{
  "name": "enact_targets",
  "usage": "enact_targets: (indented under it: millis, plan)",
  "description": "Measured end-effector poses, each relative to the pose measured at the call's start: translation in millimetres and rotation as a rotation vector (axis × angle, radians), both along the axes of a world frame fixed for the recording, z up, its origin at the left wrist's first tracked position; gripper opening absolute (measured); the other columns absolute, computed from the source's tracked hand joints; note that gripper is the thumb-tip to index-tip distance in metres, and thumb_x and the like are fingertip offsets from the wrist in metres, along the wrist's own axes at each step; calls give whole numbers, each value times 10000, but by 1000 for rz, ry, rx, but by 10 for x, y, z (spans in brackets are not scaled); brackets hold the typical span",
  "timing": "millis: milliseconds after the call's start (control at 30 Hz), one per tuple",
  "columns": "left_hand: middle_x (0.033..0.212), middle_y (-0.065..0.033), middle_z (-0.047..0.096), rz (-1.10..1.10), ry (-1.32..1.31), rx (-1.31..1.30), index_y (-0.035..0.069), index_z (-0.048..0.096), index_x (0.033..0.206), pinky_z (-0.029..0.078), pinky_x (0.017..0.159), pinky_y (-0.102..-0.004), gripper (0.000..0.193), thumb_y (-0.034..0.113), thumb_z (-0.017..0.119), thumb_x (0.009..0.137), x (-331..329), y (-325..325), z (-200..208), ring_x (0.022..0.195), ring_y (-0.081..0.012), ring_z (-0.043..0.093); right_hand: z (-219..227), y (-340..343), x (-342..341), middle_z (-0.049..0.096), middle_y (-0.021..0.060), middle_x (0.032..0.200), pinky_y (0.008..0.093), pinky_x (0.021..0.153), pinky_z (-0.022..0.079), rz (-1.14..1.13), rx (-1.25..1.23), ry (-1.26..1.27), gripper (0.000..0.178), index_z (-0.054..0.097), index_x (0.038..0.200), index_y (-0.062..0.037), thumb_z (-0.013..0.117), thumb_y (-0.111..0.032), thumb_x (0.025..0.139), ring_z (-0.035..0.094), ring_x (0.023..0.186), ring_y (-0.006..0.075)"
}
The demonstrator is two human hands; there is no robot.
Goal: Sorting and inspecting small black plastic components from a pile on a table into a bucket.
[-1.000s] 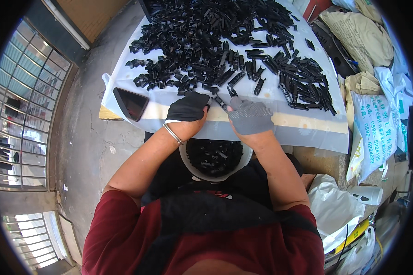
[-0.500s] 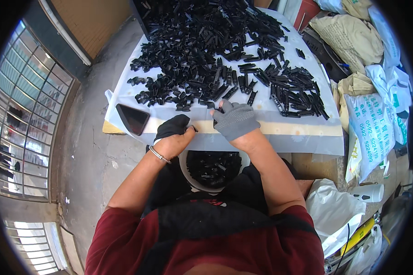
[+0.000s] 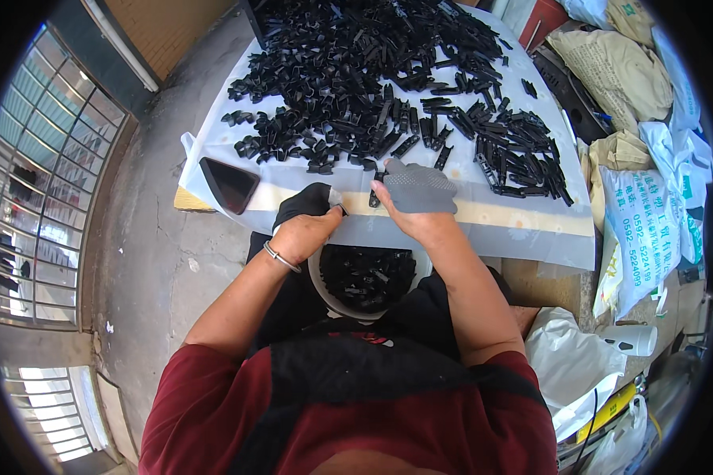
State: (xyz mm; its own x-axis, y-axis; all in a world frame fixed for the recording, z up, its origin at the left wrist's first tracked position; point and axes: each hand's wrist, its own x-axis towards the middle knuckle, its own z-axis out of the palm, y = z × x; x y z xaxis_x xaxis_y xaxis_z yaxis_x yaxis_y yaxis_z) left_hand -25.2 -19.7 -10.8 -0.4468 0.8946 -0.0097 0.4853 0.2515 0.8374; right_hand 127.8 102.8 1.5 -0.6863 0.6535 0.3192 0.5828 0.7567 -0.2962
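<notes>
Sitting at the near edge of a table (image 3: 192,199) spread with a white sheet (image 3: 483,229), hands apart just over that edge. Pinching a small dark piece (image 3: 343,210) between thumb and finger of the black-gloved left hand (image 3: 307,218). Gripping a black clip (image 3: 375,192) at the fingertips of the grey-gloved right hand (image 3: 418,194), just in from the near edge. Straddling a round, pale bucket (image 3: 318,285) below the near edge, with many black pieces (image 3: 368,279) inside; cannot tell how deep. Facing a heap of black parts (image 3: 317,87) toward the far edge and a looser batch of clips (image 3: 523,150) by the right edge, with a phone (image 3: 230,184) near the left near corner. Beyond the right edge, a beige sack (image 3: 614,75) and a white printed bag (image 3: 640,237), contents hidden.
</notes>
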Motion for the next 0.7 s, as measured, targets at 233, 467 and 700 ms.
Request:
enact_targets:
  millis: [233, 467, 700]
  plan:
    - [702, -29, 611, -17, 32, 18, 30, 582, 879, 444, 526, -239, 142, 155, 590, 814, 2, -16, -116, 594, -98, 561, 55, 44, 79, 574, 156, 825, 417, 655, 463, 20, 131, -83, 257, 545, 1017, -51, 563, -166, 788, 585, 768, 303]
    - [694, -70, 612, -28, -435, -51, 29, 578, 914, 464, 621, -294, 289, 302, 506, 852, 53, -10, -39, 621, -170, 577, 20, -3, 321, 581, 121, 854, 382, 616, 469, 76, 180, 107, 232, 574, 1010, -74, 584, -150, 790, 576, 718, 293]
    - [776, -104, 601, -89, -491, -81, 42, 567, 927, 452, 555, -294, 252, 258, 460, 853, 117, -7, 47, 659, -206, 573, 126, -356, 219, 595, 90, 870, 377, 582, 445, 279, 142, 159, 239, 581, 1036, -105, 559, -219, 827, 569, 654, 264]
